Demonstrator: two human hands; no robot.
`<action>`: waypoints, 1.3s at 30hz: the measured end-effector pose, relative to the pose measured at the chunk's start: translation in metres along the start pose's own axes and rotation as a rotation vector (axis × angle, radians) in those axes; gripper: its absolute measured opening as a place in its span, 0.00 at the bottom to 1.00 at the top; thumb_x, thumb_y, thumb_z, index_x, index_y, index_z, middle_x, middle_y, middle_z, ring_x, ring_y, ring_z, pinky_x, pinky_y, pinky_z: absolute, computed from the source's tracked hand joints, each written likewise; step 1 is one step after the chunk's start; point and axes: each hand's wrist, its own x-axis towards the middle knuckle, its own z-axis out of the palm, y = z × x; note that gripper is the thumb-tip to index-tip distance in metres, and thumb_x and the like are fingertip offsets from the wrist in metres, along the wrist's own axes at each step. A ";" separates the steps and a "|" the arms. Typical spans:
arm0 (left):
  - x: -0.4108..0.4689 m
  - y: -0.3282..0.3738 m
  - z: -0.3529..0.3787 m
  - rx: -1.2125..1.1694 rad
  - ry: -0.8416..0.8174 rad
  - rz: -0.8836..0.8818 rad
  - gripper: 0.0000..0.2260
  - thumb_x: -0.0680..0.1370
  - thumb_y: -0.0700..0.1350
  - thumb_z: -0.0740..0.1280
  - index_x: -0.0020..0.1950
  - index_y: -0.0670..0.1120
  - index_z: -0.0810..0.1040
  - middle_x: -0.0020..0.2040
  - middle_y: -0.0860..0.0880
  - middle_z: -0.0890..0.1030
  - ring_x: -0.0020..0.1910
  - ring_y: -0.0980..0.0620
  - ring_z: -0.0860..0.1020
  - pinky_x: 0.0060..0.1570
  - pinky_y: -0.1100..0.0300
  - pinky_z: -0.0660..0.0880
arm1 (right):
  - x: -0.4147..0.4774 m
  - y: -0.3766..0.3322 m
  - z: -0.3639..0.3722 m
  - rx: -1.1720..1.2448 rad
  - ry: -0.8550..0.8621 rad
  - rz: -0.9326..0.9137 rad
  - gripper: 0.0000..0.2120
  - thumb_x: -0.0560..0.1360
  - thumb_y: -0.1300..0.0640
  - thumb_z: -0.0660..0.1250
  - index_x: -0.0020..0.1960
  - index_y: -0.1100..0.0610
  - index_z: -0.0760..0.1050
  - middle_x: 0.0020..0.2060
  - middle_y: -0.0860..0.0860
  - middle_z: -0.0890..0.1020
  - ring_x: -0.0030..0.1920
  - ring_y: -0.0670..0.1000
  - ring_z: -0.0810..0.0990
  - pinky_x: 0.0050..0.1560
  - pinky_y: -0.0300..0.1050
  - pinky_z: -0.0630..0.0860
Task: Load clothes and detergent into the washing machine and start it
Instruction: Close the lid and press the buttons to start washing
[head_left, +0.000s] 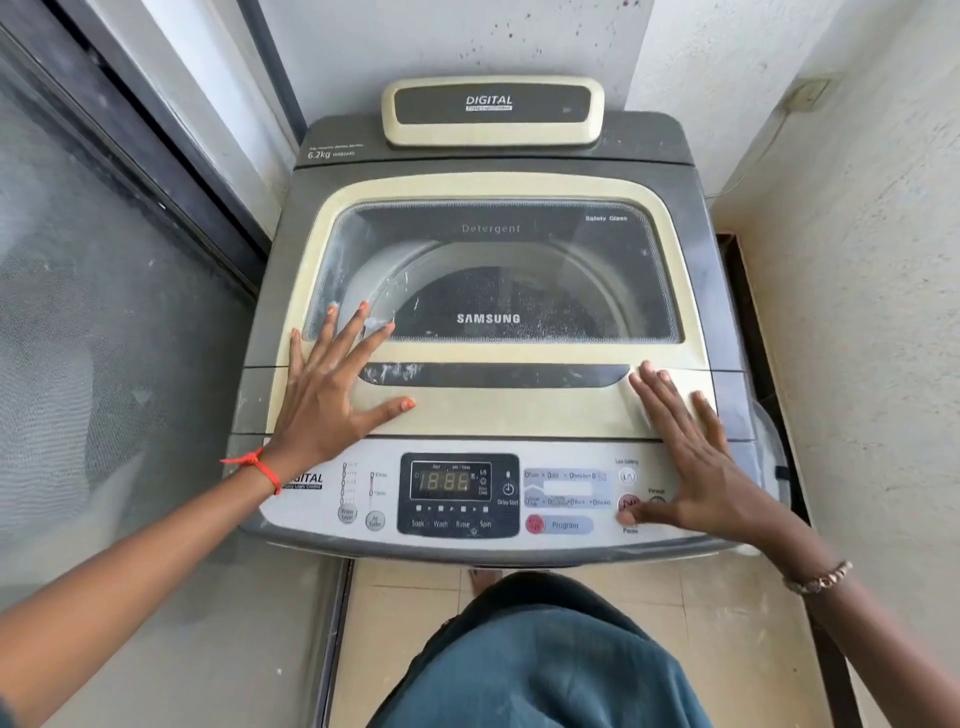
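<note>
Lid (493, 410) shut, rigid glass-and-plastic — likely light; lift at dark recessed handle (493, 375). Left hand (332, 389) flat, open (holding nothing); right hand (696, 467) splayed, thumb by red button (628, 503).

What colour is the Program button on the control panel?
Red; the Program button shows best in the head view.

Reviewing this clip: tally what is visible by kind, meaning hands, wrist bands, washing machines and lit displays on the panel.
Hands: 2, the left hand and right hand, both flat on the closed lid
Wrist bands: 2, an orange thread and a bracelet
Washing machines: 1
Lit displays: 1
Total: 6
</note>
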 end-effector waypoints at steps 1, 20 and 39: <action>0.000 0.000 0.000 0.000 0.000 -0.001 0.40 0.68 0.76 0.50 0.74 0.54 0.61 0.77 0.51 0.54 0.77 0.47 0.48 0.70 0.38 0.42 | 0.000 0.000 0.000 0.004 0.004 0.000 0.58 0.60 0.28 0.64 0.76 0.50 0.38 0.74 0.40 0.37 0.74 0.44 0.36 0.72 0.43 0.31; -0.003 0.002 -0.001 0.011 0.007 -0.003 0.41 0.67 0.77 0.48 0.73 0.55 0.62 0.76 0.48 0.57 0.76 0.44 0.50 0.71 0.37 0.45 | -0.002 -0.002 0.002 0.097 0.046 -0.004 0.58 0.58 0.30 0.65 0.75 0.48 0.35 0.73 0.38 0.37 0.72 0.39 0.33 0.70 0.40 0.30; -0.003 0.000 0.001 0.004 0.021 0.006 0.39 0.68 0.76 0.49 0.73 0.56 0.61 0.76 0.50 0.56 0.76 0.44 0.51 0.71 0.38 0.43 | -0.001 -0.001 0.007 0.150 0.114 0.029 0.56 0.57 0.32 0.66 0.74 0.46 0.40 0.75 0.43 0.41 0.72 0.38 0.34 0.72 0.51 0.32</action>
